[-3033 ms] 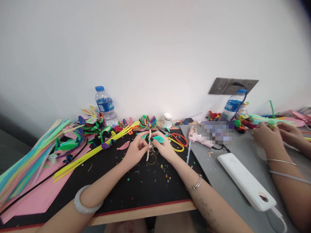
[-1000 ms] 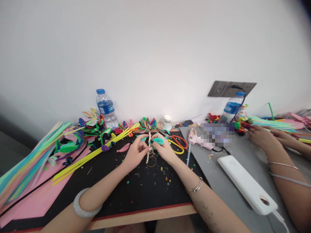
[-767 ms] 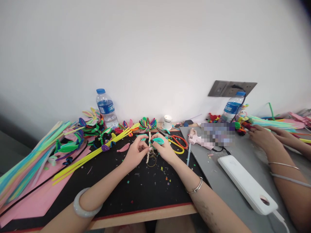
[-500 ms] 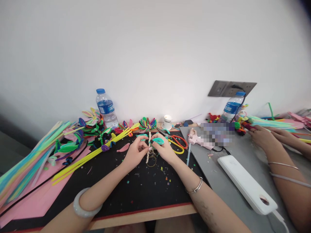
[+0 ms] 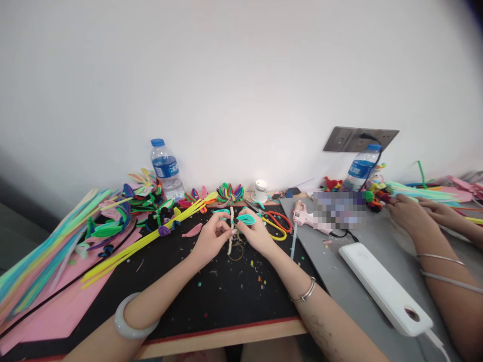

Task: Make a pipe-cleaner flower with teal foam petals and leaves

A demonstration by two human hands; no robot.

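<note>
Head view: a person's two hands work close together, fingers curled into pinches. Thumb and fingers of the left hand [image 5: 213, 236] grip a cream twisted stem [image 5: 230, 247]; the right hand [image 5: 256, 235] pinches a turquoise loop [image 5: 247, 219] against it. Stem and loop sit between the hands, above a black mat [image 5: 177, 296]. Behind stand a small white cup [image 5: 260, 193], contents unclear, and a blue-capped bottle [image 5: 165, 168] with clear liquid.
</note>
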